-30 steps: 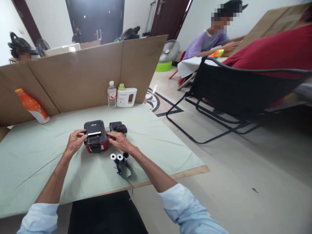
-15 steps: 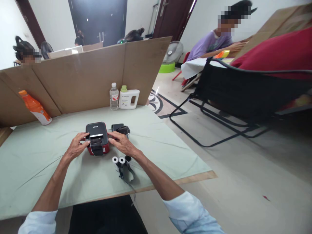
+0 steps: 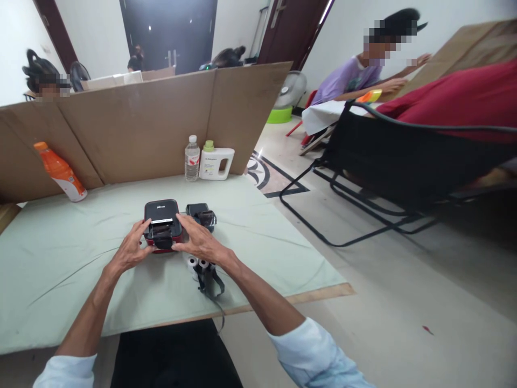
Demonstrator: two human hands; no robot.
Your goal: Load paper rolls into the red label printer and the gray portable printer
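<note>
A small red and black printer [image 3: 162, 223] sits near the middle of the green-covered table [image 3: 60, 269]. The left hand [image 3: 130, 252] cups its left near corner, fingers curled against it. The right hand [image 3: 199, 242] presses its right near edge, fingers spread. 2 white paper rolls [image 3: 197, 263] lie just nearer, right of the printer.

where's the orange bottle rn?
In the head view, the orange bottle is at the table's far left, leaning against the cardboard divider, well left of the red-and-black printer both hands grip.
</note>
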